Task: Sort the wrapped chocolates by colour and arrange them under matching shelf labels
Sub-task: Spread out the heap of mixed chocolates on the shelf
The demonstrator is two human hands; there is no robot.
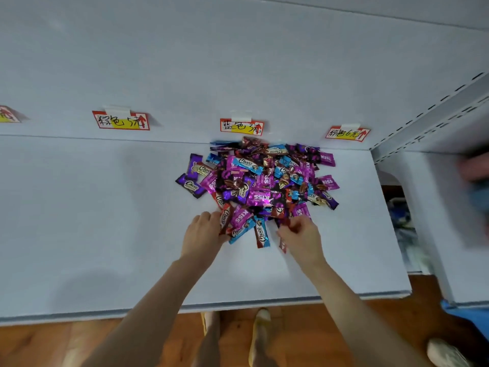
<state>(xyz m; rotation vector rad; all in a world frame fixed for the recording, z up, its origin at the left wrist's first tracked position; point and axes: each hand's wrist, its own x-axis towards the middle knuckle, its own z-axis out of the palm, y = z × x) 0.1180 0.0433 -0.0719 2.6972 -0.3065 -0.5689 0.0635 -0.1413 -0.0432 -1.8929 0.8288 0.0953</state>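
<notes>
Pale shelf (105,207), chocolate pile (264,178), right hand (301,234) grip pinching red chocolate (282,246), left hand (205,234) grip unclear

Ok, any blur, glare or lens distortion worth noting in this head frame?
Head view: the chocolate pile, left hand and right hand are fairly sharp; the blurred shape at the far right edge is motion-smeared; foil wrappers show small glints; the wide lens bows the shelf edge; light is even, with soft shadows beside the labels.

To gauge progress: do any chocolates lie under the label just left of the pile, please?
No, the chocolates all lie in one pile from the middle label rightward, none under the left label.
</notes>
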